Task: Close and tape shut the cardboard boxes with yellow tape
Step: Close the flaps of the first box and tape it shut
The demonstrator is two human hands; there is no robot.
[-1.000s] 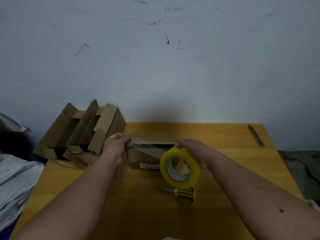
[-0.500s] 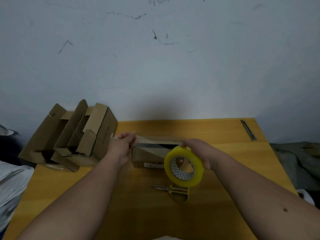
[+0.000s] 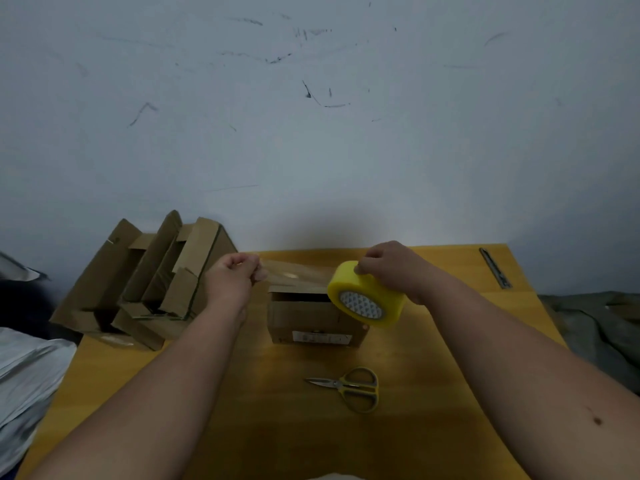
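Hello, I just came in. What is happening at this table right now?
A person is taping a cardboard box that sits on the yellow table. The right hand holds a roll of yellow tape above the box, while the left hand pinches the free end of a strip of tape pulled out over the box top. Scissors lie in front of the box. Several open cardboard boxes wait at the left.

Both hands raised, left [image 3: 231, 283] pinching, right [image 3: 391, 268] gripping
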